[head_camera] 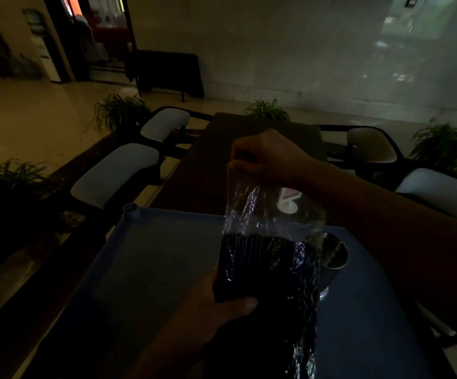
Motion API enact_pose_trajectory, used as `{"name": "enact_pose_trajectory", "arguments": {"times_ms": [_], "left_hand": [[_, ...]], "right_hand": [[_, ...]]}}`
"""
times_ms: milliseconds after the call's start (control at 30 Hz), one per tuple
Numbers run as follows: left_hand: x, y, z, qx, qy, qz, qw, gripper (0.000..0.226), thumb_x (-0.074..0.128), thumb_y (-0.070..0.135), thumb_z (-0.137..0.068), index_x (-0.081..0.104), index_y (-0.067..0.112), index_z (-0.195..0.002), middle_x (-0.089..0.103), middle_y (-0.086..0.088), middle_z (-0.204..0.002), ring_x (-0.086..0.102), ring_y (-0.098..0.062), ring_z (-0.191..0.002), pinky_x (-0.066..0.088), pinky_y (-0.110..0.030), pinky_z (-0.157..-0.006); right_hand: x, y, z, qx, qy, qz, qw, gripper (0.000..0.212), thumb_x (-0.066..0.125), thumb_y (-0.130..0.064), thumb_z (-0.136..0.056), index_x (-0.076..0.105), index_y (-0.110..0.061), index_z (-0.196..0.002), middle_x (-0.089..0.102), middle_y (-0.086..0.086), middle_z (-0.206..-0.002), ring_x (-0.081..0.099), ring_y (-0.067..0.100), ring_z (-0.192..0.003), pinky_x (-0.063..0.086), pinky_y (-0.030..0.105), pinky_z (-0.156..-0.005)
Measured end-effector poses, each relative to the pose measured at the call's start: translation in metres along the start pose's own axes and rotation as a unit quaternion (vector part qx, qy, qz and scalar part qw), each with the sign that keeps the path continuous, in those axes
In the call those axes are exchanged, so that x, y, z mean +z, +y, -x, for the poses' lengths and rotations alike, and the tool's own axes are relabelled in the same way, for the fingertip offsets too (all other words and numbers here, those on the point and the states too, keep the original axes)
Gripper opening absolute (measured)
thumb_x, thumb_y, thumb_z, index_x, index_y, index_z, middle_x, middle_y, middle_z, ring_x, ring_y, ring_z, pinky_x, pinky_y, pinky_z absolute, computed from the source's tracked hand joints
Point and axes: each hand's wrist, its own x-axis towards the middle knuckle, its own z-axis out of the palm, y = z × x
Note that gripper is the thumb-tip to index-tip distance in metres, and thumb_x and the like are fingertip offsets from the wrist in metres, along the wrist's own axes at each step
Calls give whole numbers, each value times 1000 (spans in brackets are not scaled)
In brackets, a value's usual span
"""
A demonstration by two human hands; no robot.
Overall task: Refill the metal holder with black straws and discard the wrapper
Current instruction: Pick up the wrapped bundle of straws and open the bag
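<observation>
The scene is dim. A bundle of black straws (260, 266) stands upright inside a clear plastic wrapper (265, 212) over the blue tray. My left hand (219, 305) grips the lower part of the bundle, thumb across its front. My right hand (265, 157) pinches the wrapper's top end, held up above the straw tips. The shiny metal holder (334, 253) stands just right of the bundle, partly hidden behind the wrapper.
The blue tray (150, 263) lies on a dark wooden table (210, 160). White-cushioned chairs (117, 170) line both sides. Potted plants (11, 187) stand at left, right and beyond the table's far end. A pale object (446, 335) sits at the right edge.
</observation>
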Motion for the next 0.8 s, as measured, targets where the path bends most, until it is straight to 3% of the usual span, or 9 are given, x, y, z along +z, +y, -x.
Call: {"name": "enact_pose_trajectory", "arguments": {"times_ms": [100, 267, 500, 633, 700, 800], "left_hand": [[-1, 3, 1, -5, -4, -13, 1000, 61, 85, 23, -63, 58, 28, -117, 76, 11, -105, 72, -11, -97, 57, -22, -74], [2, 2, 2, -3, -18, -7, 1000, 52, 80, 19, -60, 58, 30, -106, 76, 19, -93, 72, -2, -87, 55, -13, -64], [-2, -4, 0, -2, 0, -2, 1000, 51, 81, 16, -68, 65, 24, -115, 77, 4, -104, 73, -14, -94, 56, -18, -70], [-7, -6, 0, 13, 9, -11, 1000, 34, 83, 16, -70, 75, 39, -94, 77, 1, -101, 74, -17, -93, 58, -23, -72], [-10, -8, 0, 15, 18, -4, 1000, 36, 83, 14, -70, 74, 32, -99, 77, -4, -103, 73, -21, -95, 59, -27, -74], [-11, -9, -1, 8, 48, 31, 998, 56, 84, 9, -61, 65, 14, -114, 76, -13, -102, 73, -30, -93, 60, -31, -69]], "right_hand": [[7, 5, -2, 12, -18, 17, 1000, 23, 61, -33, -93, 68, -12, -92, 65, 1, -76, 55, 10, -65, 50, 34, -65], [24, 15, -1, 35, -45, 30, 998, 24, 57, -37, -95, 65, -14, -91, 57, -4, -71, 49, 5, -59, 46, 32, -62], [29, 17, -10, 39, -47, 25, 998, 27, 57, -36, -95, 66, -11, -90, 59, 0, -74, 52, 10, -64, 48, 34, -65], [9, 17, -13, 77, 17, 20, 997, 22, 57, -32, -95, 66, -12, -95, 58, -3, -78, 54, 10, -68, 52, 37, -71], [-8, 16, -10, 95, 70, 13, 993, 21, 58, -30, -95, 67, -11, -99, 64, 1, -84, 60, 15, -74, 54, 41, -76], [-24, 8, 11, 128, 173, -16, 977, 30, 51, -36, -93, 65, -12, -103, 69, 4, -90, 65, 18, -78, 57, 39, -77]]}}
